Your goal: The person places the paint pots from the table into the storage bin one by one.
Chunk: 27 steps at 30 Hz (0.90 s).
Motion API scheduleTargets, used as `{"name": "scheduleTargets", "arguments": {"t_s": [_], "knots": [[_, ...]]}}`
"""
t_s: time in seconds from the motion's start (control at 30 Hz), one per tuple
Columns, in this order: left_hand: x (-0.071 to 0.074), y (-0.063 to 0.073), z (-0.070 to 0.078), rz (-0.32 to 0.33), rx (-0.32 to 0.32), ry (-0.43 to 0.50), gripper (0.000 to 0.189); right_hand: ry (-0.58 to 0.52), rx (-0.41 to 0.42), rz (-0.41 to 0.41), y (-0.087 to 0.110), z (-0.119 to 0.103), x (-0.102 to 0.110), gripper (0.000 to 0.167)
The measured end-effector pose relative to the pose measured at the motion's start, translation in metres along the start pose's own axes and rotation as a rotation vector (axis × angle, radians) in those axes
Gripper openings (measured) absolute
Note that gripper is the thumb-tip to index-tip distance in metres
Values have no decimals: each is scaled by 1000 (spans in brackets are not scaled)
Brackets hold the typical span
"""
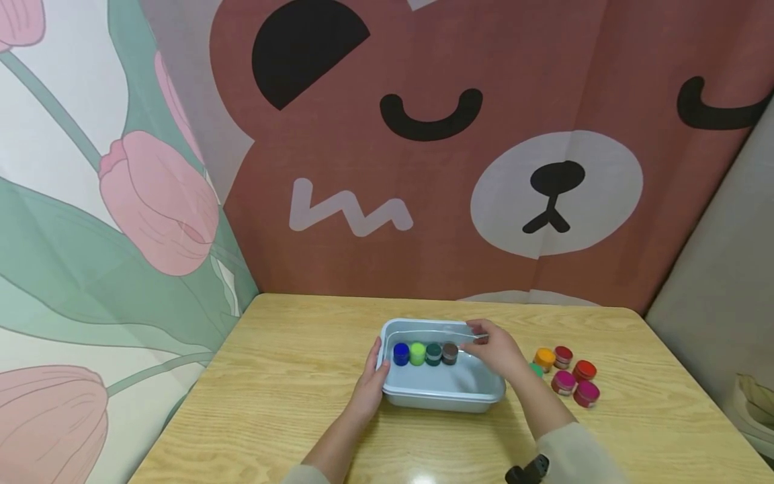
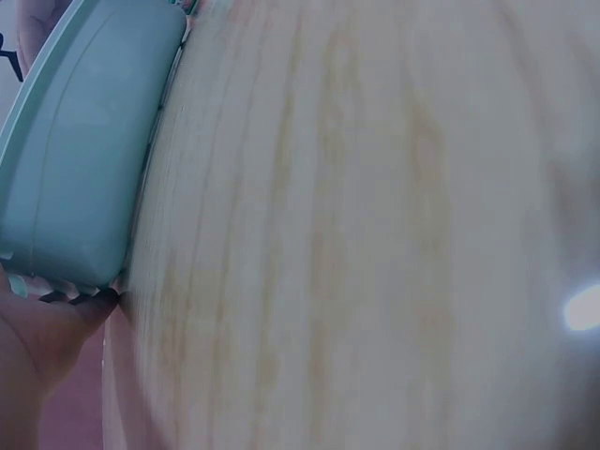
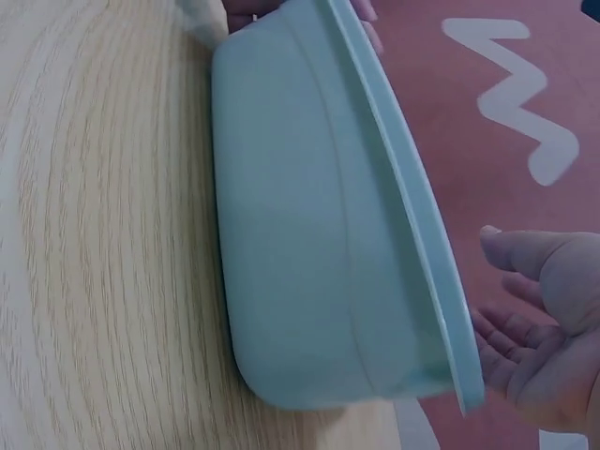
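Note:
A pale blue plastic tub (image 1: 438, 403) stands on the table, with several small paint jars in a row inside. From left to right they are a blue jar (image 1: 401, 354), a light green jar (image 1: 417, 353), a dark green jar (image 1: 433, 354) and a brown jar (image 1: 450, 353). My left hand (image 1: 369, 383) grips the tub's left end, thumb at the rim and fingers along the outer wall. Over the tub's back right corner is my right hand (image 1: 497, 349), fingertips near the brown jar. In the right wrist view this hand (image 3: 553, 319) has loosely bent fingers and holds nothing.
Right of the tub, several more jars stand on the wooden table (image 1: 290, 376): an orange jar (image 1: 545, 359), a dark red jar (image 1: 563, 357), a red jar (image 1: 584, 371), two magenta jars (image 1: 586, 394) and a green jar (image 1: 536, 370) partly behind my right arm. A bear-print curtain (image 1: 435, 222) hangs behind.

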State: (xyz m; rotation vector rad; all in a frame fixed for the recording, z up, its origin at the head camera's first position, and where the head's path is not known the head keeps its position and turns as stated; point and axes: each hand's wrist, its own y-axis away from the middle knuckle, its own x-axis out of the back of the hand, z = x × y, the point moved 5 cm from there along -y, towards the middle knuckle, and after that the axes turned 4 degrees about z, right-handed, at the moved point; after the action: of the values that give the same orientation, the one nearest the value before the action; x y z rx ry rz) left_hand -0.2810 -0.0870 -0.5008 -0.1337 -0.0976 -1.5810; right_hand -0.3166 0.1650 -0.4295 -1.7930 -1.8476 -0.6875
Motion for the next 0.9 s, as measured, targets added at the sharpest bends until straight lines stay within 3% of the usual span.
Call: {"name": "scheduleTargets", "arguments": {"t_s": [0.33, 0.63, 0.9], "knots": [[1, -1, 0, 3, -8, 5, 57, -67, 63, 67, 18, 16, 34, 58], [0, -1, -2, -2, -15, 4, 56, -43, 35, 131, 37, 45, 62, 71], [0, 1, 2, -11, -8, -2, 56, -48, -41, 146, 52, 79, 79, 77]]}}
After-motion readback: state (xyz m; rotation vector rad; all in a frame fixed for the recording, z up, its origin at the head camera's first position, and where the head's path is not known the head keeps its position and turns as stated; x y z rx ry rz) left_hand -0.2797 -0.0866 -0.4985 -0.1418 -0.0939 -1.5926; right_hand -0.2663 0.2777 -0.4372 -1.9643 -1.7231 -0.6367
